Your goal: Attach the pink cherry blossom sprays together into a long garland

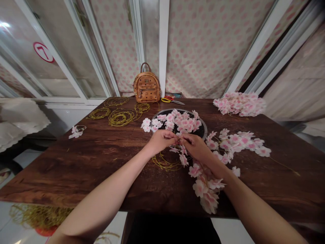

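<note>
Pink artificial blossom spray (pixel 200 178) lies right at the hands, running from the fingertips down past the right wrist toward the near counter edge, with more blooms (pixel 236 144) trailing off to the right. Left hand (pixel 161 141) and right hand (pixel 194 146) are both closed to a pinch, fingertips meeting just in front of the tray and holding something thin at the spray; exact grip hidden by the fingers. Round black tray with metal rim (pixel 204 128) sits just behind the hands, loaded with pink blossoms (pixel 180 121). Loop of yellow-green wire (pixel 165 165) lies under the hands on the dark wood counter (pixel 76 166). Further left: coils of the same wire (pixel 122 118) and a small loose blossom sprig (pixel 76 132). Pile of pink blossoms (pixel 240 104) at back right corner. Yellow-and-red-handled scissors (pixel 170 100) at back edge, just beside an upright tan studded mini backpack (pixel 146 87).
</note>
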Motion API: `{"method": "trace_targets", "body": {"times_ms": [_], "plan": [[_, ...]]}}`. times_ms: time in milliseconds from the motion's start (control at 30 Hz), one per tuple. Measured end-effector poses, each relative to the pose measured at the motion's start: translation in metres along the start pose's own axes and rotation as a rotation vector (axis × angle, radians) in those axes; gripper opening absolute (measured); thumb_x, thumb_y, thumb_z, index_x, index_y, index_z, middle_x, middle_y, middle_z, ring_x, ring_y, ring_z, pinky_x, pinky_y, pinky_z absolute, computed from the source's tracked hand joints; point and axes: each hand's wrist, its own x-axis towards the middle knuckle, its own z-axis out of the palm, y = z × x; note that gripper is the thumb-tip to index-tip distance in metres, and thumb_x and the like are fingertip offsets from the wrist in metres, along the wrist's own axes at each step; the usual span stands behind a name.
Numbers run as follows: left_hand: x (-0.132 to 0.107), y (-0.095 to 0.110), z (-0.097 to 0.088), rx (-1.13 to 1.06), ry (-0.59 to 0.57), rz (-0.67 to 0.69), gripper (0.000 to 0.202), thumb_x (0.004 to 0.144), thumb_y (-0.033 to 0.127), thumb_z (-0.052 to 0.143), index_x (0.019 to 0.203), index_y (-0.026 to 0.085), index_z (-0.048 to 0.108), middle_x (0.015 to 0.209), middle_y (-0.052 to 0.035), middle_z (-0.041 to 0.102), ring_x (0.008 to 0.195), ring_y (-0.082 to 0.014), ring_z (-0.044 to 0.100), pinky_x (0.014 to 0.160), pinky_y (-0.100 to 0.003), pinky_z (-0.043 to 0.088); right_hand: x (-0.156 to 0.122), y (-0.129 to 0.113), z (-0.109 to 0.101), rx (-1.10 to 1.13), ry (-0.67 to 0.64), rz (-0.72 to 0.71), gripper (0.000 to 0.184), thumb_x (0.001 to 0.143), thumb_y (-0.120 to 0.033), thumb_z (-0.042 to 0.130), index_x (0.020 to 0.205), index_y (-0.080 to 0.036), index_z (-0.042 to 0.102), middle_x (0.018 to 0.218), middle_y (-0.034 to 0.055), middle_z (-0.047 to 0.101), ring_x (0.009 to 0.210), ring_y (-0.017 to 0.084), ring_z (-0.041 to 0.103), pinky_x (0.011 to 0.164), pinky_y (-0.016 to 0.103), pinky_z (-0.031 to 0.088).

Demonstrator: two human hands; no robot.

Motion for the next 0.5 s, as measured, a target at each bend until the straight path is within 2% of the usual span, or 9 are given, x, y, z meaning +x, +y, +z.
{"method": "trace_targets", "body": {"times_ms": [133,300,500], "plan": [[-0.0005,0.0022,-0.0008,-0.011,-0.024,0.011,0.003,0.076,0.015,0.068,0.074,0.013,0.069,0.069,-0.0024,0.071,0.063,-0.0099,0.064,0.066,-0.024,0.050,0.0002,-0.0008,0.0001,0.012,-0.020,0.012,0.018,0.086,-0.021,0.043,0.069,-0.020,0.050,0.064,-0.0009,0.051,0.063,0.014,0.047,0.062,0.027,0.032],[-0.0016,0.0026,0.0009,-0.074,-0.040,-0.005,0.005,0.074,0.011,0.065,0.073,0.014,0.069,0.068,-0.0008,0.070,0.063,-0.0087,0.064,0.068,-0.024,0.051,0.0012,-0.0047,-0.0007,0.060,0.019,0.069,0.022,0.085,-0.024,0.043,0.063,-0.021,0.044,0.060,-0.0015,0.047,0.061,0.014,0.044,0.061,0.028,0.033],[-0.0002,0.0005,0.0016,-0.048,-0.015,0.024,0.003,0.075,0.016,0.067,0.075,0.014,0.070,0.071,-0.0023,0.071,0.064,-0.0096,0.064,0.069,-0.025,0.052,0.0011,-0.0036,-0.0016,0.083,0.019,0.072,0.022,0.086,-0.025,0.043,0.064,-0.021,0.045,0.061,-0.0011,0.046,0.061,0.014,0.043,0.060,0.028,0.033]]}}
